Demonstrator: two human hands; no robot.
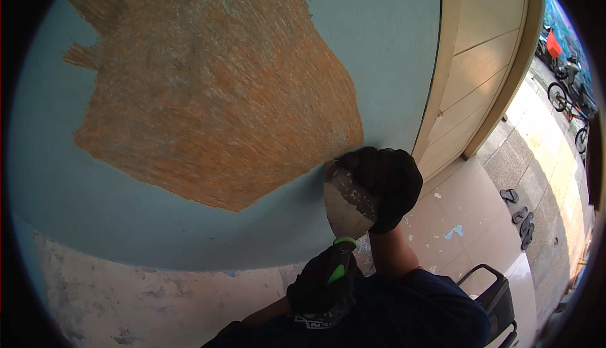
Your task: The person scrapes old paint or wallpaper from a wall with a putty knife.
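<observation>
My left hand (322,282), in a black glove, is wrapped round the black and green handle of a paint scraper (346,212). The scraper points up, its broad, worn metal blade close beside my right hand (386,180). That hand wears a black glove too and is closed near the wall, fingers curled; whatever they may hold is hidden. Just up and left of it lies the lower right edge of a rough orange-brown scraped patch (221,89). Smooth blue-green paint (385,51) surrounds the patch on the wall.
A cream panelled door or shutter (480,64) stands to the right. Paint flakes (453,231) lie on the tiled floor, near a dark chair frame (495,297). Dark sandals (525,222) and a parked bicycle (568,102) are outside. Pale, patchy wall (158,304) runs along the bottom left.
</observation>
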